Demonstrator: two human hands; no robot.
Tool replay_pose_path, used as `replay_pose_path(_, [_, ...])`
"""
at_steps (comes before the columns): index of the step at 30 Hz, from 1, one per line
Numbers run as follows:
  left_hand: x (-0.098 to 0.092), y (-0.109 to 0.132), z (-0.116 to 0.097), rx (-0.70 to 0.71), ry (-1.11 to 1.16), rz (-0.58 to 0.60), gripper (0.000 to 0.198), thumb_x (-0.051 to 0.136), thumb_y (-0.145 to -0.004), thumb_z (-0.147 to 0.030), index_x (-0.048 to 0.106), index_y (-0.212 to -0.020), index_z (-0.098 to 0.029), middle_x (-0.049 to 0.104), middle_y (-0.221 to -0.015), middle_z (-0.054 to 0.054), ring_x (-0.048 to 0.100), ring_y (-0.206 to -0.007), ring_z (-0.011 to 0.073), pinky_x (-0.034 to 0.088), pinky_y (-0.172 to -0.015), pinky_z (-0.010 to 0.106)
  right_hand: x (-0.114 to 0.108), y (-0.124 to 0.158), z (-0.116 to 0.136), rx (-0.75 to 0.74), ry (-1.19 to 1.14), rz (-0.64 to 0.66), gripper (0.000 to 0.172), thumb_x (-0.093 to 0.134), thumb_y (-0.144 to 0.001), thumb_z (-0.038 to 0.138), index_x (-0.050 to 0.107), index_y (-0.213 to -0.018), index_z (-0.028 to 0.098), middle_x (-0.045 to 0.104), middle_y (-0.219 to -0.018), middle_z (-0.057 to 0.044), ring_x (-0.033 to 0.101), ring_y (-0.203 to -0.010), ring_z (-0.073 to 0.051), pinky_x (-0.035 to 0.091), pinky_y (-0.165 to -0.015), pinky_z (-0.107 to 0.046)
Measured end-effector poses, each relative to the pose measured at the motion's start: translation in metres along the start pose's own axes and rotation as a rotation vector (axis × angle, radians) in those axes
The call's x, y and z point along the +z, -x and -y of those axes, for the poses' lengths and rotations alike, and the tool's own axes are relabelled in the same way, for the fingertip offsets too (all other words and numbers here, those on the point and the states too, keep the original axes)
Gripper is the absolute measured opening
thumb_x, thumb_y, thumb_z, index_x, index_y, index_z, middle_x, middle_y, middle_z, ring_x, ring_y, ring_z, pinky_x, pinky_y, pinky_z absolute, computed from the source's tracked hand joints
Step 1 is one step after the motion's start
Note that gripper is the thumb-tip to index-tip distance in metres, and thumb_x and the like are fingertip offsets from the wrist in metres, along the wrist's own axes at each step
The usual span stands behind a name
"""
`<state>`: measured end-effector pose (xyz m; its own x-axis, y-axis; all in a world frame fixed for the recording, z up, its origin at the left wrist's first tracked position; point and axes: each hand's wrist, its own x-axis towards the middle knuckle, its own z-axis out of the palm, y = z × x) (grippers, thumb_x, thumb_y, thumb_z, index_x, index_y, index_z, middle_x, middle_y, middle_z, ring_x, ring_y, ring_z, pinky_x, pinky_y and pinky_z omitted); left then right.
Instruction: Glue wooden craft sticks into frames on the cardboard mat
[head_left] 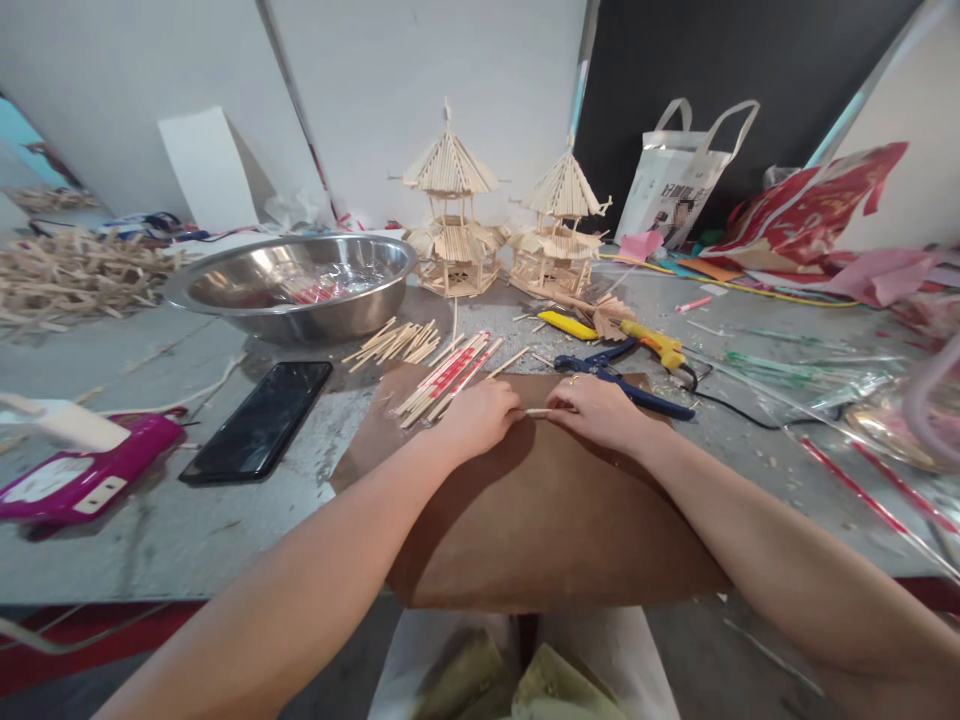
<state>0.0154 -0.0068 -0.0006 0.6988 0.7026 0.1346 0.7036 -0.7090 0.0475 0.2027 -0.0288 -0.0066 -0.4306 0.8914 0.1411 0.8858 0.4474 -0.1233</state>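
Observation:
Between my two hands a short pale wooden stick (538, 412) lies crosswise above a brown sheet (540, 530). My left hand (484, 415) pinches its left end, and my right hand (596, 408) pinches the right end. Fingers cover both ends, so its full length is hidden. Just beyond my left hand lie chopsticks (448, 378), some with red-printed paper sleeves. A pile of short cut sticks (397, 343) is behind them. Close to my right hand are blue-handled cutters (637, 388), a yellow glue gun (656, 345) and a yellow utility knife (567, 325).
Two pagoda models (451, 230) made of sticks stand at the back. A steel basin (322, 325) holds clear plastic wrapping. A black phone (259, 425) and a purple power strip (97, 470) lie at left. Plastic wrappers (817, 365) and a white bag (667, 190) are at right.

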Motion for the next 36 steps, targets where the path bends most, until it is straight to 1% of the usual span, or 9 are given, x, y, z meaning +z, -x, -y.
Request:
replay_pose_path(11, [0.004,0.0,0.001,0.017,-0.018,-0.02,0.028,0.037,-0.081,-0.028,0.063,-0.079,-0.019,0.058,-0.077,0.004,0.05,-0.079,0.0158,0.038,-0.065,0.026,-0.001,-0.001,0.004,-0.038,0.063,0.016,0.02,0.042,-0.08,0.031,0.058,-0.08,0.02,0.059,-0.08,-0.003,0.05,-0.079,-0.014,0.033,-0.061,-0.022])
replay_pose_path(21, [0.004,-0.001,0.0,0.029,0.001,-0.016,0.027,0.038,-0.081,-0.027,0.064,-0.078,-0.019,0.058,-0.077,0.004,0.05,-0.079,0.0159,0.039,-0.067,0.026,-0.002,-0.002,0.004,-0.072,0.056,0.018,0.019,0.042,-0.08,0.029,0.059,-0.079,0.02,0.059,-0.08,-0.004,0.051,-0.079,-0.015,0.034,-0.065,-0.023])
replay_pose_path(27, [-0.001,0.001,0.006,0.022,0.061,0.011,0.022,0.043,-0.078,-0.029,0.061,-0.088,-0.022,0.057,-0.083,0.003,0.05,-0.083,0.0155,0.039,-0.073,0.027,-0.005,-0.001,-0.003,-0.076,0.002,0.029,0.016,0.046,-0.077,0.03,0.058,-0.085,0.022,0.06,-0.086,-0.002,0.05,-0.084,-0.015,0.036,-0.069,-0.023])
replay_pose_path(30, [-0.007,0.004,0.011,-0.001,0.088,0.016,0.018,0.046,-0.076,-0.03,0.06,-0.085,-0.021,0.057,-0.083,0.002,0.05,-0.083,0.0151,0.039,-0.074,0.027,-0.009,0.001,-0.006,-0.036,-0.007,0.044,0.017,0.047,-0.076,0.031,0.058,-0.085,0.022,0.06,-0.085,-0.002,0.05,-0.082,-0.015,0.036,-0.068,-0.024])
replay_pose_path(36, [-0.013,0.006,0.017,-0.015,0.094,0.062,0.012,0.05,-0.072,-0.027,0.059,-0.074,-0.019,0.058,-0.078,0.002,0.052,-0.075,0.0143,0.039,-0.065,0.025,-0.015,0.002,-0.005,0.006,0.024,0.107,0.015,0.046,-0.076,0.027,0.059,-0.079,0.022,0.06,-0.078,-0.002,0.051,-0.077,-0.015,0.034,-0.061,-0.023])
